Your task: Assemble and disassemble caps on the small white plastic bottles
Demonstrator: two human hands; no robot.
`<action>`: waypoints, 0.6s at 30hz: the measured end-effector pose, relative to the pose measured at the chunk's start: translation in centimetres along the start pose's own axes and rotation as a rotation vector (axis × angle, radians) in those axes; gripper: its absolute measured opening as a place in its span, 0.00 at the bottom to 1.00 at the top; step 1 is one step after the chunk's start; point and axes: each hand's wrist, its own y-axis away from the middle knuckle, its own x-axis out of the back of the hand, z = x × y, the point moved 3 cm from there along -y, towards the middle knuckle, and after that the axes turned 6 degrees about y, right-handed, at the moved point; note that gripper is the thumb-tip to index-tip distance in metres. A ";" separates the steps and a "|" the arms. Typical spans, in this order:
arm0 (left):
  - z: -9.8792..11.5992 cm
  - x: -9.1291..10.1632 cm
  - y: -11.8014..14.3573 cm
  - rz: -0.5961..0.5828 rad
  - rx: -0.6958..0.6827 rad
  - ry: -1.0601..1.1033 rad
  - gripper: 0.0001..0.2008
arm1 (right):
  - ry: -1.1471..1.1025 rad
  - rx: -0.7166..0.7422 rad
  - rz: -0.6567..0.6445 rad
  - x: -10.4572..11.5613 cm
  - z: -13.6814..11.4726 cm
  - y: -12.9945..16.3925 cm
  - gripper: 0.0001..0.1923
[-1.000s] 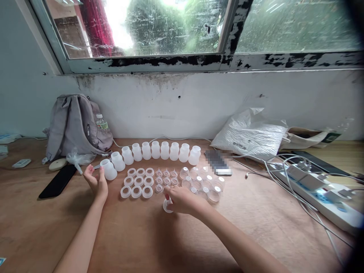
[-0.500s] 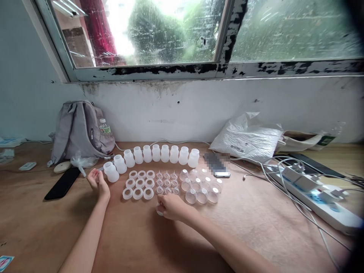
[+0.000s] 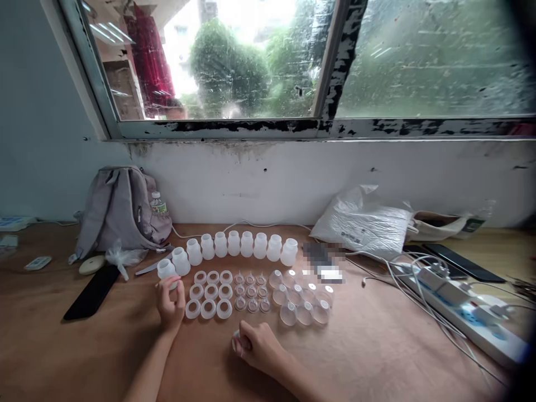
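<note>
My left hand (image 3: pixel 171 304) has its fingers and thumb around the lower front of the leftmost bottle (image 3: pixel 166 268), a small frosted white one at the end of a curved row of bottles (image 3: pixel 247 244). Closed low in front of the laid-out parts, my right hand (image 3: pixel 257 346) pinches a small whitish piece (image 3: pixel 235 336), mostly hidden by the fingers. Between the hands and the row lie white screw rings (image 3: pixel 208 311) in a grid, clear silicone nipples (image 3: pixel 252 304) beside them, and clear domed caps (image 3: pixel 305 314) to the right.
A grey backpack (image 3: pixel 119 209), a black phone (image 3: pixel 92 293) and a tied plastic bag (image 3: pixel 124 257) sit at the left. At the right are a silver parcel bag (image 3: pixel 362 223) and a power strip (image 3: pixel 481 321) with tangled cables. A wall and window stand behind the table.
My left hand has moved right and closed around the leftmost bottle. My right hand has drawn back from the nipples toward me, still holding the whitish piece. The view has tilted up.
</note>
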 end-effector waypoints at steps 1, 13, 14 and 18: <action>0.3 -0.2 0.2 -0.041 -0.038 0.019 0.04 | -0.024 0.011 -0.014 0.1 0.0 0.0 0.05; 6.4 -2.7 4.1 -0.675 -0.085 0.261 0.09 | -0.255 -0.132 0.093 0.9 0.8 -0.7 0.09; 6.8 -3.0 4.4 -0.741 -0.088 0.284 0.09 | -0.253 -0.150 0.121 0.9 0.9 -0.7 0.09; 7.5 -4.0 5.1 -0.928 -0.110 0.334 0.09 | -0.267 -0.188 0.189 1.2 0.9 -0.7 0.07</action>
